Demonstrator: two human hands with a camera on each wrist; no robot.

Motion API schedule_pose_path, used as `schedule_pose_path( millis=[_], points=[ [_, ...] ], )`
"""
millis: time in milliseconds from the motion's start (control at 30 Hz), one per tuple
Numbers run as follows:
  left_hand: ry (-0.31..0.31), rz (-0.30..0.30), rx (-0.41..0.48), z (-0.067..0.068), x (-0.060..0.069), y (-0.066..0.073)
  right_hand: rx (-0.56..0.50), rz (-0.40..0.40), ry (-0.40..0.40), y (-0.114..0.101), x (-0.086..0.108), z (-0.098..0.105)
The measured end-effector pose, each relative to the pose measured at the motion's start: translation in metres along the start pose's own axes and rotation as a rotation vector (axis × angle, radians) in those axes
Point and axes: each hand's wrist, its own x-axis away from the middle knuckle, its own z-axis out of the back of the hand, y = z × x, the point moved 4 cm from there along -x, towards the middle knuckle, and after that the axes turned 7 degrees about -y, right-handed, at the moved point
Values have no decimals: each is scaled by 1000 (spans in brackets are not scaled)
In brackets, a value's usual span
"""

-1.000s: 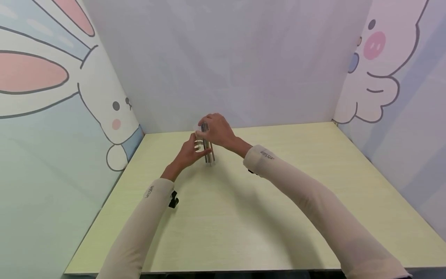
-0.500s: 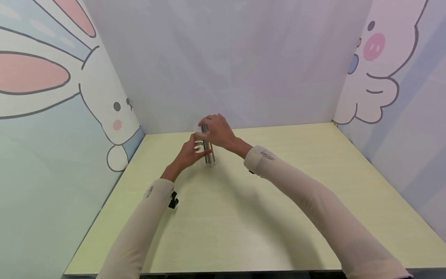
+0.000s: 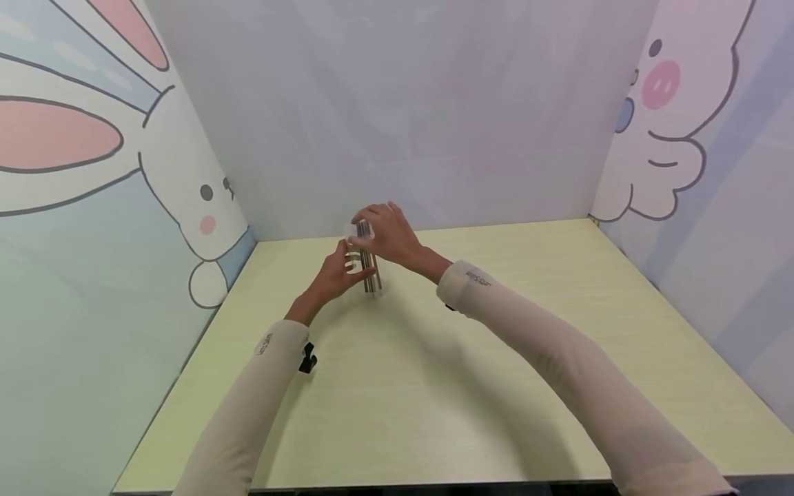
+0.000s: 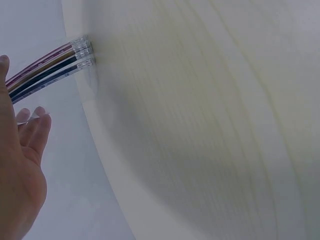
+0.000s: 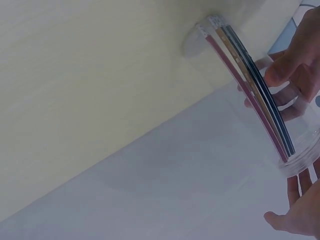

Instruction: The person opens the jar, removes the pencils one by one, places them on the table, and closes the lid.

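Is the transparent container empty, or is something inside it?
Not empty: slim, pen-like sticks stand inside the transparent container, visible through its wall.

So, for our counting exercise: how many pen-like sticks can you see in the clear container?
4 visible, all in the clear container: a red one, a gold one beside it, then a first dark one and a second dark one. Others may be hidden behind.
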Motion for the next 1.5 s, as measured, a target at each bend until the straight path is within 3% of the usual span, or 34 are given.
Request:
schedule_pose_path(
  millis=[800,1167,1500],
  points=[
    [-5,9,-9,1,-5,1,0,-74,-4,17,6,2],
    [-5,7,1,0,-5,-2,-46,-147,-79,15,0,-3],
    [9,10,0,2,-5,-4,-106,-145,-36,20,0,11]
  ],
)
